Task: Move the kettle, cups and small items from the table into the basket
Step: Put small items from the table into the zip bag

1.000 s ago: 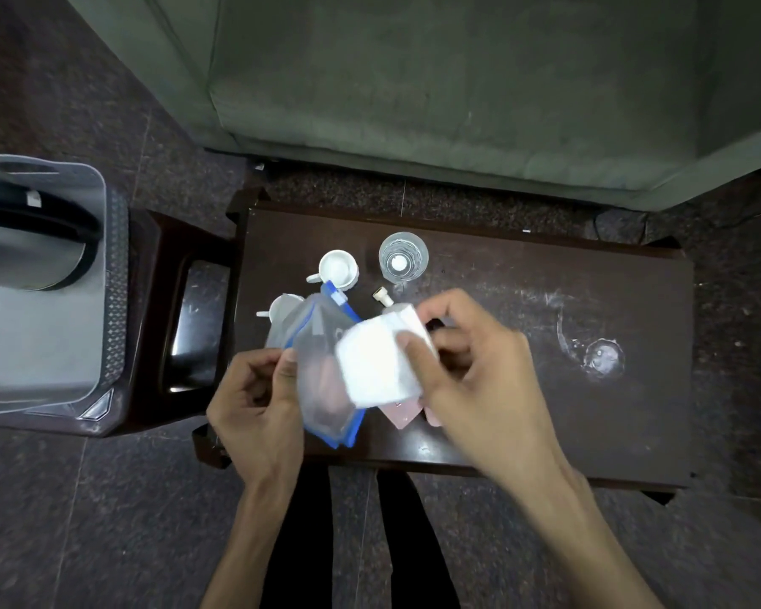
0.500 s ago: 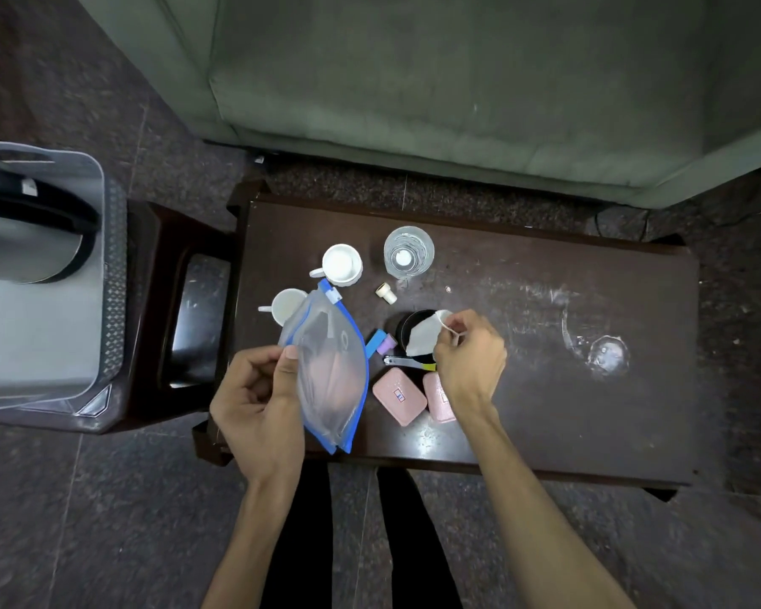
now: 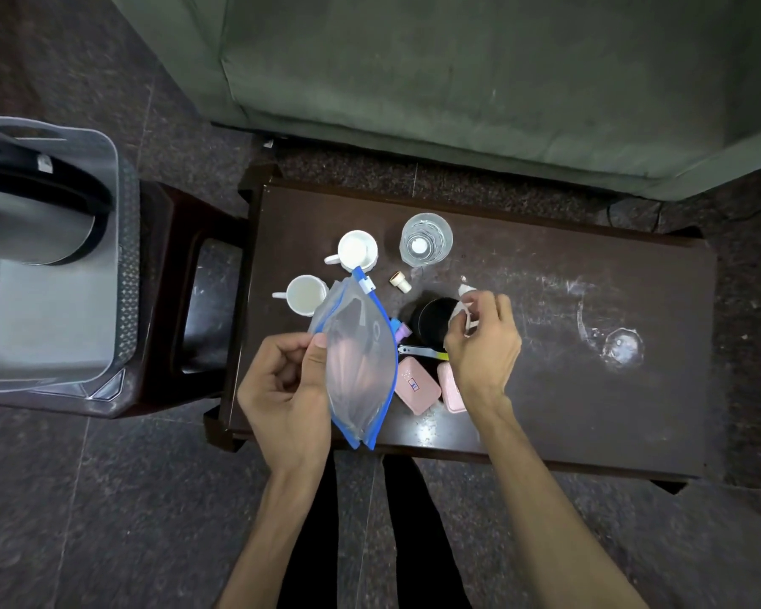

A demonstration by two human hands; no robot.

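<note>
The left hand [image 3: 288, 389] pinches a clear, blue-edged pouch [image 3: 359, 360] by its rim; the right hand [image 3: 479, 340] grips a crumpled white wad [image 3: 463, 312] at the black tub's [image 3: 431, 320] 3 o'clock. The wad should go deep while the mouth is held wide (the film is limp). Glossy cups [image 3: 357, 250] wait at the pouch's 12 o'clock; the steel kettle [image 3: 31, 226] sits in the grey basket [image 3: 115, 301] at 9.

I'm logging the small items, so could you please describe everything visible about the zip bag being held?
The zip bag is clear soft plastic with blue edging and a blue-and-white slider at its far end. The left hand pinches its left edge, holding it over the table's near left part. Dark and pinkish contents show through, indistinctly.
</note>
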